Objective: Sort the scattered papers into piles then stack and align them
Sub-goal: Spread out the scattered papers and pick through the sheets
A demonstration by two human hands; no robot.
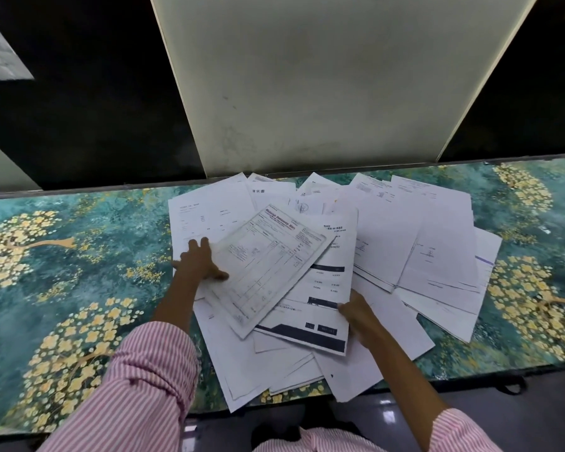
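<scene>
We look down on a table (79, 256) whose teal cover, printed with golden flowering trees, spans the whole width of the frame. Above it, in the upper centre, a broad white panel (307, 76) stands between dark areas. The scattered papers (421, 239) lie in one loose, overlapping heap at the centre and right of centre of the table. Their far edges reach the foot of the panel, and a few near corners hang over the table's lower edge. On top of the heap sits a black-barred sheet (323, 308), and lying tilted across its left part is a gridded form (268, 262) with a purple heading. Pink-striped sleeves (137, 386) enter from the bottom of the frame. Our left hand (198, 262) lies flat at the form's left edge, its fingers straight and its thumb resting on the form. Our right hand (356, 313) pinches the black-barred sheet's right edge, with the thumb on top and the fingers hidden underneath.
</scene>
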